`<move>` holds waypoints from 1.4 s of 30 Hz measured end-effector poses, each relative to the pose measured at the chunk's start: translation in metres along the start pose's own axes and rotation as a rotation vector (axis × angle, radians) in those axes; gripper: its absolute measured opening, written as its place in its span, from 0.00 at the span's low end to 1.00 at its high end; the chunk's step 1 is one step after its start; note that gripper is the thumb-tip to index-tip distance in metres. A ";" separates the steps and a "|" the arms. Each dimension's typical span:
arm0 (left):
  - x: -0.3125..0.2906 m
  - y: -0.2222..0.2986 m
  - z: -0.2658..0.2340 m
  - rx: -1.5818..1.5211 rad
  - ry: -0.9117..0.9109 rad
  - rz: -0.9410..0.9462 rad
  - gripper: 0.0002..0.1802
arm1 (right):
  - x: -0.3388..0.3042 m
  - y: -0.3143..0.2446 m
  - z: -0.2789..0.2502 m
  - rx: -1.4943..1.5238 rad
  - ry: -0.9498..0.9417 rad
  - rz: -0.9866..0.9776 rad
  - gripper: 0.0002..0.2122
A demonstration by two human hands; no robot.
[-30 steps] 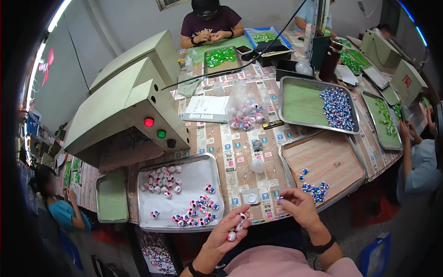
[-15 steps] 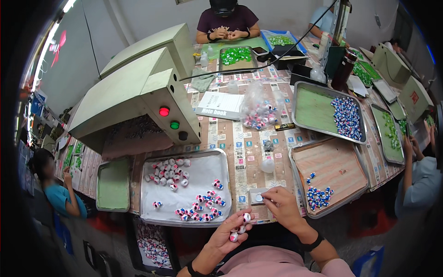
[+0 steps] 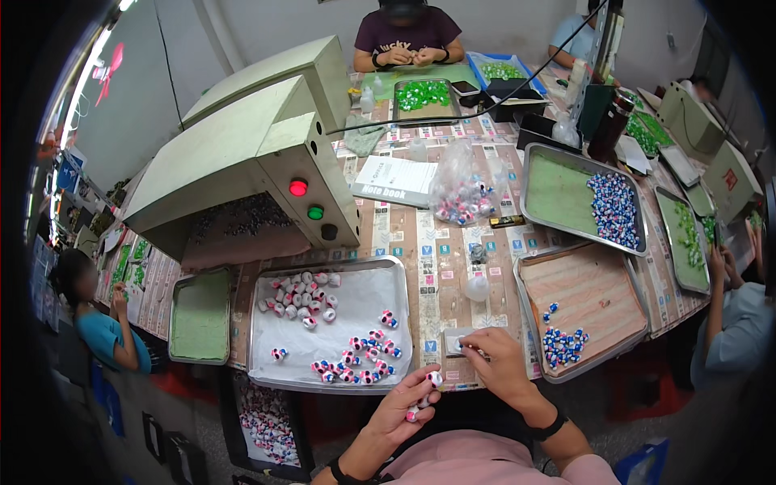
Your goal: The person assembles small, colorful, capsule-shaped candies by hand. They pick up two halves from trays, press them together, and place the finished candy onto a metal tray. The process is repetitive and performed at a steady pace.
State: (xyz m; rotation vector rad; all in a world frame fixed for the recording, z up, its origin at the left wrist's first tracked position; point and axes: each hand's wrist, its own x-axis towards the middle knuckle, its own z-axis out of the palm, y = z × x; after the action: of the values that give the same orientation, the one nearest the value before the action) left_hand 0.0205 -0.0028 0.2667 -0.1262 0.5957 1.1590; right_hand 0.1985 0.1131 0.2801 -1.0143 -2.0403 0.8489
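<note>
R hand [image 3: 499, 365] has shifted L since 1 s ago, from beside the small white dish [image 3: 453, 343] to right at it. Its thumb + index tips come together at the dish's R edge; can't tell if a pc is pinched btwn them. L hand [image 3: 396, 409] is curled round a few white-pink pcs [image 3: 435, 378], one up by the fingertips, nearer the body than the dish & a bit L. Further out: white-lined tray [image 3: 368, 293] on the L, w/ more of the same at back, pink-blue pcs [image 3: 356, 360] toward front. Peach-lined tray [image 3: 586, 287] on the R, small blue-white pcs [image 3: 564, 347] nr its front L corner. Beyond: clear bag [image 3: 459, 190] w/ pcs inside, white booklet [image 3: 394, 178], big beige machine [image 3: 234, 153] w/ red + green lamps.
</note>
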 end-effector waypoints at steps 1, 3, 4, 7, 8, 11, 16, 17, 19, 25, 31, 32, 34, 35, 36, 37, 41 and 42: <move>0.001 0.000 0.003 0.025 0.005 0.004 0.18 | -0.003 -0.008 -0.004 0.084 -0.020 0.076 0.07; 0.002 -0.001 0.009 0.071 0.024 0.022 0.18 | -0.008 -0.017 -0.008 0.235 -0.054 0.172 0.07; 0.003 -0.002 0.012 0.093 0.038 0.034 0.18 | -0.012 -0.020 -0.009 0.301 -0.065 0.192 0.07; 0.005 -0.005 0.009 0.136 0.019 0.054 0.18 | -0.020 -0.031 -0.013 0.423 -0.093 0.256 0.08; 0.006 -0.006 0.008 0.147 0.003 0.058 0.18 | -0.022 -0.033 -0.013 0.451 -0.103 0.278 0.08; 0.007 -0.008 0.010 0.185 0.030 0.076 0.18 | -0.027 -0.027 -0.008 0.492 -0.082 0.291 0.08; 0.006 -0.010 0.008 0.243 0.044 0.125 0.18 | -0.030 -0.024 -0.006 0.511 -0.119 0.359 0.08; 0.006 -0.011 0.008 0.255 0.050 0.136 0.18 | -0.030 -0.025 -0.007 0.521 -0.129 0.367 0.08; 0.006 -0.011 0.008 0.291 0.064 0.152 0.17 | -0.031 -0.025 -0.007 0.537 -0.138 0.369 0.08; 0.005 -0.012 0.009 0.463 0.102 0.265 0.16 | -0.031 -0.026 -0.005 0.520 -0.167 0.330 0.07; -0.009 0.005 0.015 0.531 0.107 0.263 0.16 | -0.022 -0.029 -0.009 0.601 -0.263 0.351 0.08; -0.013 0.010 0.016 0.552 0.103 0.271 0.17 | -0.018 -0.026 -0.010 0.511 -0.207 0.278 0.09; -0.021 0.029 0.014 0.701 0.190 0.487 0.17 | -0.009 -0.017 -0.010 0.332 -0.090 0.134 0.12; -0.025 0.041 0.011 0.749 0.258 0.572 0.16 | -0.003 -0.012 -0.012 0.275 0.001 0.170 0.14; -0.030 0.054 0.006 0.791 0.324 0.655 0.16 | 0.006 -0.007 -0.014 0.212 0.088 0.208 0.16; -0.035 0.067 0.000 0.884 0.415 0.726 0.15 | 0.015 -0.004 -0.015 0.146 0.179 0.244 0.19; -0.048 0.116 -0.046 1.385 0.670 0.969 0.14 | 0.036 0.016 -0.009 -0.015 0.194 0.191 0.30; -0.052 0.124 -0.054 1.497 0.726 0.954 0.15 | 0.038 0.025 -0.003 -0.026 0.194 0.186 0.30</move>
State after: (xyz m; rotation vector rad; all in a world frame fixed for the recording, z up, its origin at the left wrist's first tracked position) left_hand -0.1233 -0.0158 0.2729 1.1789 2.1752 1.2312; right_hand 0.1939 0.1577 0.2730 -1.2649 -1.8192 0.7862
